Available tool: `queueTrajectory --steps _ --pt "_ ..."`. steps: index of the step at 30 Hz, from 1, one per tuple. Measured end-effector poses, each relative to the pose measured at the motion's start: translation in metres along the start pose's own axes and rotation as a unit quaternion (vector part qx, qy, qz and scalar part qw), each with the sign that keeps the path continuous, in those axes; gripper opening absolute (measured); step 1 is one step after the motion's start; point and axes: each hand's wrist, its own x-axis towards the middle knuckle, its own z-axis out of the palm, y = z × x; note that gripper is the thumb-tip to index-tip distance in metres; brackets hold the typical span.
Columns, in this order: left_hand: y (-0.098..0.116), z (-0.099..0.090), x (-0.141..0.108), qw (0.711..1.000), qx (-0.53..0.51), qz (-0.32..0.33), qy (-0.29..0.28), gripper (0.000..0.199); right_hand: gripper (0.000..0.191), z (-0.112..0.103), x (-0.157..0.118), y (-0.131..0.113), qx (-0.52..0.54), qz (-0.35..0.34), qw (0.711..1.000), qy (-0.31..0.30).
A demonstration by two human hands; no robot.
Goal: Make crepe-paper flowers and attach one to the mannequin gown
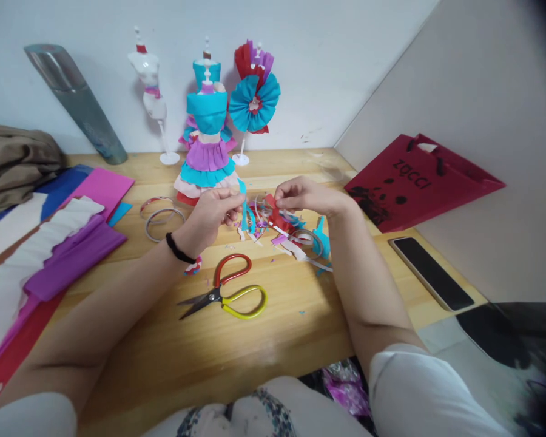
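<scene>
A thin strip of blue crepe paper (pixel 242 193) is pinched between the thumb and fingers of my left hand (pixel 216 211). My right hand (pixel 303 197) holds a small red paper piece (pixel 270 201) in its fingertips. Both hands are over a pile of coloured paper scraps (pixel 289 227) with tape in it. Just beyond my left hand stands a miniature mannequin (pixel 208 136) in a blue top and tiered ruffled skirt. Scissors (pixel 213 295) with one red and one yellow handle lie on the table in front of me, their blades pointing left.
Folded crepe paper sheets (pixel 79 255) cover the left side. Along the wall are a bare mannequin (pixel 155 103), a mannequin with a blue paper rosette (pixel 255 103) and a leaning grey bottle (pixel 79 103). Tape rings (pixel 164 224) lie left; a red bag (pixel 418 182) and phone (pixel 430 273) sit right.
</scene>
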Motion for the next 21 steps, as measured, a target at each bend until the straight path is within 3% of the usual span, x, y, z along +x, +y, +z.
queueTrajectory --steps 3,7,13,18,21 --pt "-0.001 -0.001 0.0 1.0 -0.007 0.0 0.0 0.03 0.031 0.0 -0.001 0.002 0.136 -0.03 0.99 0.002" --pt "-0.001 -0.001 0.001 1.0 -0.024 -0.004 -0.017 0.023 0.04 0.006 0.0 -0.004 0.227 -0.066 0.972 0.01" --pt "-0.001 0.001 0.001 0.997 -0.049 -0.013 -0.053 0.019 0.027 0.014 -0.005 -0.024 0.251 -0.036 0.966 0.045" --pt "-0.001 0.0 0.0 0.997 -0.051 -0.022 -0.057 0.022 0.035 0.011 -0.005 -0.022 0.27 -0.107 0.952 0.098" --pt "-0.002 -0.001 -0.002 0.994 -0.026 -0.051 -0.089 0.024 0.042 0.009 -0.005 -0.019 0.244 -0.123 0.952 0.136"
